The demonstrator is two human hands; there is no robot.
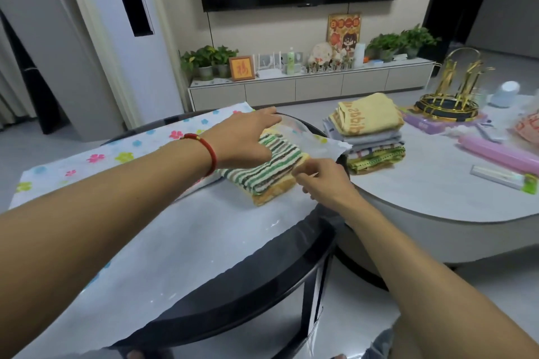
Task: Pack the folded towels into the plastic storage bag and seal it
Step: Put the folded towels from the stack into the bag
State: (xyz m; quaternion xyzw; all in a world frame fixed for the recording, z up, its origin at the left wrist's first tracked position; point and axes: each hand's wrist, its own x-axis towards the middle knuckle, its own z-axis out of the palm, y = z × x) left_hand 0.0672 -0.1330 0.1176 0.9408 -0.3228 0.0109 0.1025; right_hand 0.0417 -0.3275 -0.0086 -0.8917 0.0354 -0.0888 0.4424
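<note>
A large clear plastic storage bag [96,151] printed with coloured flowers lies flat across the dark round table [262,291]. A folded green, brown and white striped towel [271,172] with an orange edge sits at the bag's open right end, partly under the plastic. My left hand [245,140] rests flat on the striped towel, fingers reaching under the lifted flap. My right hand [318,178] pinches the bag's open edge beside the towel. A stack of folded towels [369,131], yellow on top, waits on the neighbouring grey table.
The grey oval table [437,192] to the right carries a gold wire rack [452,93], a pink roll [501,154], a purple packet and a small green-tipped box [504,178]. A TV cabinet with plants stands behind. A gap separates the two tables.
</note>
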